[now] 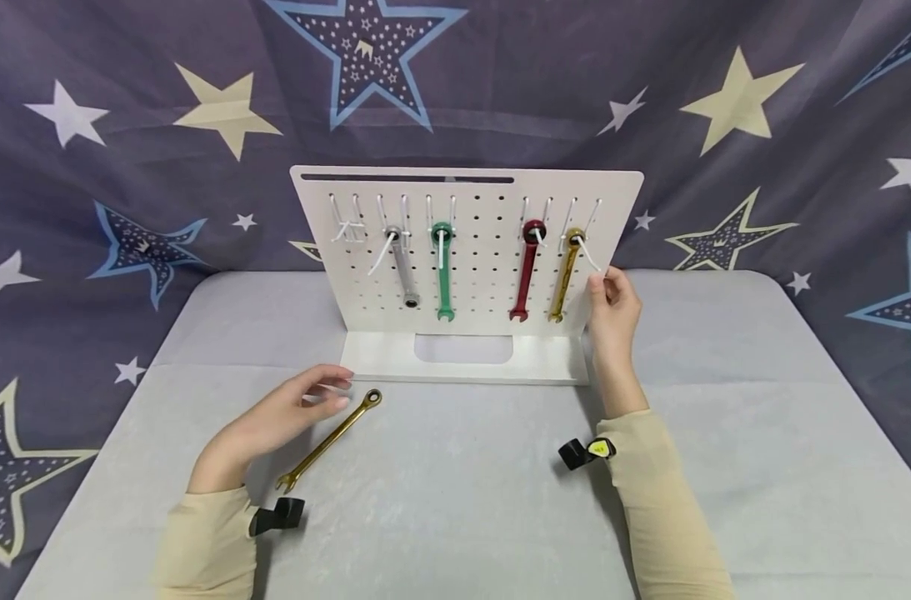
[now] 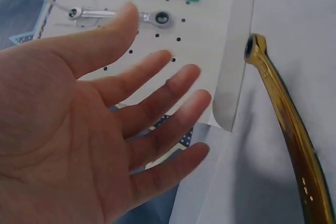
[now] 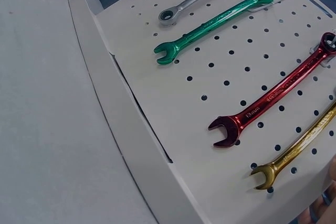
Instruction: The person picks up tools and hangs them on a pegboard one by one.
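Note:
A white pegboard (image 1: 478, 292) stands upright with a silver wrench (image 1: 403, 271), a green wrench (image 1: 443, 275), a red wrench (image 1: 526, 275) and a gold wrench (image 1: 566, 279) hanging from its hooks. My right hand (image 1: 616, 317) pinches the board's right edge, thumb in front and fingers partly hidden behind it. On the table before the board lies a second gold wrench (image 1: 331, 442), ring end toward the board. Beside it my left hand (image 1: 290, 412) hovers with relaxed, spread fingers and an unfilled palm (image 2: 79, 135).
A bare white hook (image 1: 347, 229) sits at the board's upper left. The board's flat base (image 1: 387, 367), with a cutout, rests on the pale-covered table (image 1: 455, 500). Behind everything hangs a dark star-patterned cloth (image 1: 538, 83).

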### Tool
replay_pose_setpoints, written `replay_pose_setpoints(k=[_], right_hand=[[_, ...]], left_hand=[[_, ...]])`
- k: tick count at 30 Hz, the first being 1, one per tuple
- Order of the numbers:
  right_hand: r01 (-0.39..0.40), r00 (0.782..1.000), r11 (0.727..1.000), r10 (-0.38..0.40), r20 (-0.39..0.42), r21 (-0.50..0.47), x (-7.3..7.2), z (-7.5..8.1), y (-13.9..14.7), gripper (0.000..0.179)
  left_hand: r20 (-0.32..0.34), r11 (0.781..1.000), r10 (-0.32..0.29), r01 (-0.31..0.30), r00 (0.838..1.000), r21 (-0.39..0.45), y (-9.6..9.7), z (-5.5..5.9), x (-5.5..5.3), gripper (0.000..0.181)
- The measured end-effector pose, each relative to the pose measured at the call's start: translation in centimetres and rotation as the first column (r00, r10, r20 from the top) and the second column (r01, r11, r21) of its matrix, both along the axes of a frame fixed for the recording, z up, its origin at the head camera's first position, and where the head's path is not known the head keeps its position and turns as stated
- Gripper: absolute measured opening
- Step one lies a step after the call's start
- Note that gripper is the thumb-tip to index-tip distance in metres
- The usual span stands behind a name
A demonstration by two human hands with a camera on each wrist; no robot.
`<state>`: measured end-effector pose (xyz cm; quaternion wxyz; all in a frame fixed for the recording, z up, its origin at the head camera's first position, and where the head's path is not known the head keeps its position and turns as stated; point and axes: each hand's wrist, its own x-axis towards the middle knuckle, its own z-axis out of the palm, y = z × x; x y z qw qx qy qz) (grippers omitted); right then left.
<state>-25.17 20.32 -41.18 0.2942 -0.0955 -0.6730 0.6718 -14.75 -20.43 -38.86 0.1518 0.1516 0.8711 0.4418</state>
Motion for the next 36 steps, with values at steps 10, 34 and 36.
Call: replay_pose_setpoints(k=[10, 34, 36], right_hand=[[-0.006, 1.000, 1.000, 0.006, -0.004, -0.006, -0.2, -0.1, 0.0, 0.024], [-0.005, 0.998, 1.000, 0.003, 0.062, 0.026, -0.2, 0.1, 0.3, 0.024], [0.007, 0.998, 1.000, -0.009, 0.056, 0.030, -0.1, 0.1, 0.3, 0.024]], left_hand=[[0.019, 0.999, -0.032, 0.032, 0.999, 0.004, -0.7, -1.9, -0.6, 0.041], [0.051, 0.990, 0.005, 0.003, 0.999, -0.141, 0.3, -2.3, -0.1, 0.026], [0.046, 0.987, 0.014, -0.006, 0.999, -0.162, 0.5, -2.1, 0.0, 0.025]])
